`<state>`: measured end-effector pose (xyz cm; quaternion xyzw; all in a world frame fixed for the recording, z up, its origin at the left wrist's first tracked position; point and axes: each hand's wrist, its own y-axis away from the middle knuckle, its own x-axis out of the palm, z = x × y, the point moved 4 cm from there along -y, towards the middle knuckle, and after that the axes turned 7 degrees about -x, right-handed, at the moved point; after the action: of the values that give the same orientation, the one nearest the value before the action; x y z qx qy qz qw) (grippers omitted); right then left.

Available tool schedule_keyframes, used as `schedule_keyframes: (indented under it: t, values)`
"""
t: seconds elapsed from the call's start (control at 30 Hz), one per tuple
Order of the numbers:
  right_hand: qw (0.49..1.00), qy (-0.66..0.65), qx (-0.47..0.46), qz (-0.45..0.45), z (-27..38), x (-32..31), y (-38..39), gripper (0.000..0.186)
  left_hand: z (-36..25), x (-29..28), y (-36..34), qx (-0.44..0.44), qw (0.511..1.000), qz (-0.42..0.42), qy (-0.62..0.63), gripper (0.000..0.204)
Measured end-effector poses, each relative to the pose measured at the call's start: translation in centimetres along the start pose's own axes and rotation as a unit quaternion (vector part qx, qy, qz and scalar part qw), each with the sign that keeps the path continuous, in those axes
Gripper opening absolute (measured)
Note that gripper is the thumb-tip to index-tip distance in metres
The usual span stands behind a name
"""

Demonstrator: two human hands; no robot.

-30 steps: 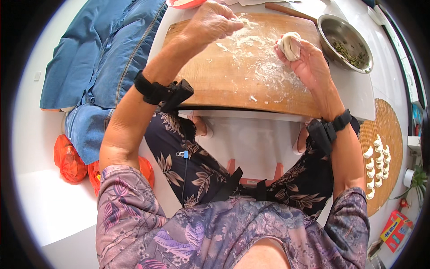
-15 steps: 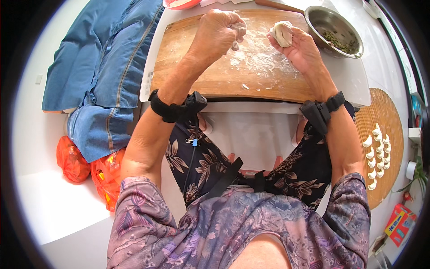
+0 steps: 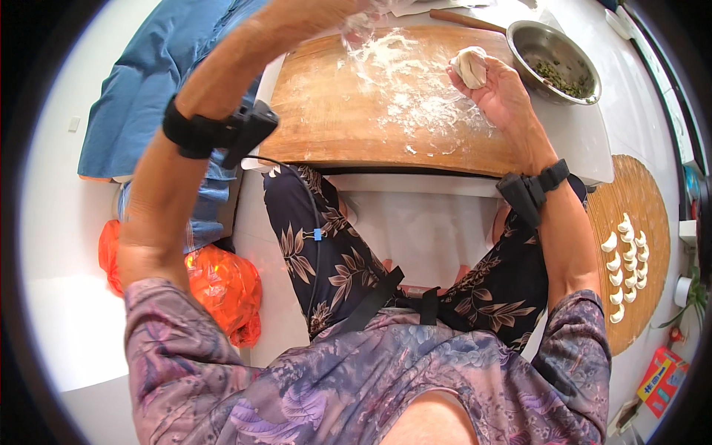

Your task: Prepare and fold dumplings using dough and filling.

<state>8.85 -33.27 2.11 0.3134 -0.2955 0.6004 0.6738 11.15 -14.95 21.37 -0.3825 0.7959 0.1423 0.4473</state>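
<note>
My right hand [image 3: 500, 93] holds a pale, folded lump of dough [image 3: 470, 67] in its fingers, above the right part of a wooden board [image 3: 319, 111]. Loose white flour [image 3: 423, 100] is spread over the middle of the board. My left hand [image 3: 326, 13] is raised over the board's far left edge, partly cut off by the picture's top. Its floury fingers are smeared by motion, so their grip cannot be made out. Beside my right hand stands a steel bowl [image 3: 525, 70] with chopped green filling [image 3: 560, 78] in it.
A rolling pin [image 3: 467, 20] lies behind the board. At the right, a round woven mat [image 3: 645, 297] carries several crescent dumplings [image 3: 615, 278]. Blue denim cloth [image 3: 133, 111] covers something at the left, with orange plastic bags [image 3: 222, 289] below. A cable [image 3: 317, 211] runs from my left wrist.
My left hand has swung up and away to the far left, off the board's middle. My right hand stays almost in place with the dough. The view has shifted slightly.
</note>
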Motion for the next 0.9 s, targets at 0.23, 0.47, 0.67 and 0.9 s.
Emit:
schedule_keyframes:
  t: [0.23, 0.47, 0.67, 0.9]
  values:
    - [1.000, -0.012, 0.003, -0.002, -0.2, 0.1, 0.2, 0.031, 2.4, -1.9, 1.4, -0.103, 0.989, 0.029, 0.100, 0.016]
    - [0.999, -0.033, 0.024, -0.017, -0.6, 0.6, 0.4, 0.030, 7.4, 4.8, 0.0, -0.096, 0.953, 0.042, 0.285, 0.019]
    - [1.000, -0.015, 0.013, 0.000, -0.3, -0.1, 0.0, 0.030, 9.3, 7.1, -0.7, -0.048, 0.959, -0.123, 0.252, 0.009]
    - [0.997, 0.055, -0.018, 0.055, 0.1, -0.7, 0.4, 0.032, 9.7, 9.4, 1.0, -0.100, 0.982, -0.129, 0.098, 0.019]
